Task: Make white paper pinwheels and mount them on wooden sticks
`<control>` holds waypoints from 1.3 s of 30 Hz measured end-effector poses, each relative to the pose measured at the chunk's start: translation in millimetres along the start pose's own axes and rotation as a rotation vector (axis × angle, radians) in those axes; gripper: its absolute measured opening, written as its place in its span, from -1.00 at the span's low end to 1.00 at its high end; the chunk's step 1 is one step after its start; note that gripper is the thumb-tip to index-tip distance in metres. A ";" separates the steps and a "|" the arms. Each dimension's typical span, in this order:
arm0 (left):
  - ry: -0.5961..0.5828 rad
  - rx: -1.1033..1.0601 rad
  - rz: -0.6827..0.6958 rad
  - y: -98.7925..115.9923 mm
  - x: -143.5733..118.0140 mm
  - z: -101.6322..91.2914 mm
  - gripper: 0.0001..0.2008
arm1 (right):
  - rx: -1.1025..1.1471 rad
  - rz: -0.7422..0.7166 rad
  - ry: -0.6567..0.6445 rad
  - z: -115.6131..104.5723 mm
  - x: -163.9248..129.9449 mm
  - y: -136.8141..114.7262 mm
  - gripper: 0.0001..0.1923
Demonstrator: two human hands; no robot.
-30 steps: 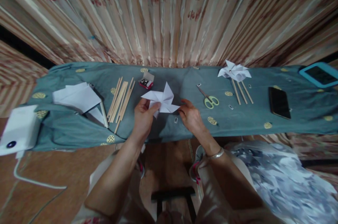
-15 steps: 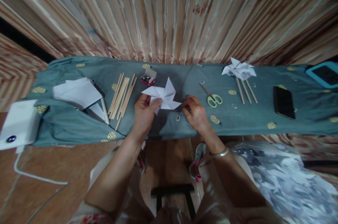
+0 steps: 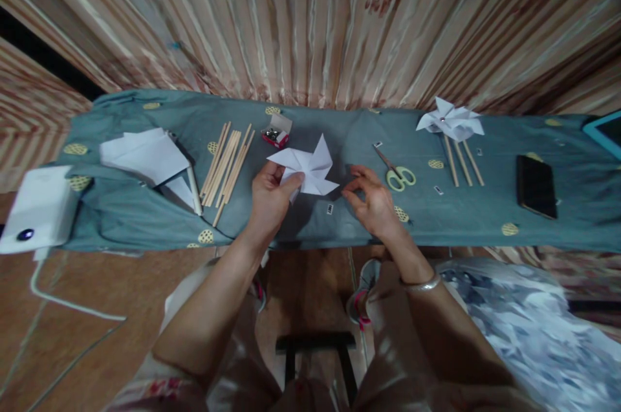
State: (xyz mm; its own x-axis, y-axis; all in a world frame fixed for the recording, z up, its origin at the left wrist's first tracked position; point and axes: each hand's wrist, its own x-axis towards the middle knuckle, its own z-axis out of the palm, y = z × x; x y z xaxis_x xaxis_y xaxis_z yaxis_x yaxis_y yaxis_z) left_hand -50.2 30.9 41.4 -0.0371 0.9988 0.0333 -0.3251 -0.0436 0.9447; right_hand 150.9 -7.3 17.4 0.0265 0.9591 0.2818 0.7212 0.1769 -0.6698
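While your left hand (image 3: 272,197) pinches the white paper pinwheel (image 3: 310,169) over the desk (image 3: 349,134), your right hand (image 3: 372,200) sits just beside one blade tip (image 3: 332,187), fingers curled; whether they grip anything small cannot be told. The step in hand appears to be positioning the folded blades. The next move calls for a steady left pinch. Beyond lie wooden sticks (image 3: 224,168), a small box (image 3: 283,140) and scissors (image 3: 394,170).
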 end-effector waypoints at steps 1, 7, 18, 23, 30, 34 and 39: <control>-0.005 0.001 0.002 0.4 -1.1 0.8 -0.68 | 0.045 -0.015 0.035 -6.4 -0.4 -6.1 -0.94; -0.063 0.033 -0.035 2.0 -10.5 12.0 -0.71 | 0.158 -0.131 0.068 -29.8 -8.0 -56.1 -0.93; -0.146 -0.018 -0.070 -0.8 -19.8 25.1 -0.66 | 0.187 -0.140 0.094 -13.1 -6.5 -53.7 -0.95; -0.161 -0.041 -0.084 0.6 -20.7 25.4 -0.66 | 0.270 -0.119 0.105 -12.6 -6.7 -53.5 -0.95; -0.182 -0.054 -0.088 2.9 -22.8 23.4 -0.65 | 0.322 -0.101 0.097 -10.4 -6.5 -51.7 -0.96; -0.180 -0.063 -0.083 3.5 -22.9 23.2 -0.65 | 0.353 -0.082 0.095 -9.6 -6.0 -51.4 -0.97; -0.177 -0.056 -0.069 2.9 -22.5 23.0 -0.65 | 0.382 -0.082 0.101 -9.4 -5.8 -52.1 -0.95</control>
State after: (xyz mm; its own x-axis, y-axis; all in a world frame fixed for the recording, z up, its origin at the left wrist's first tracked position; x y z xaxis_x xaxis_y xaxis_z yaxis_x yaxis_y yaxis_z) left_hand -28.6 8.9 50.9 0.1517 0.9879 0.0305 -0.3730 0.0287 0.9274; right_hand 119.7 -24.1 57.1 0.0612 0.9151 0.3985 0.4146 0.3398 -0.8442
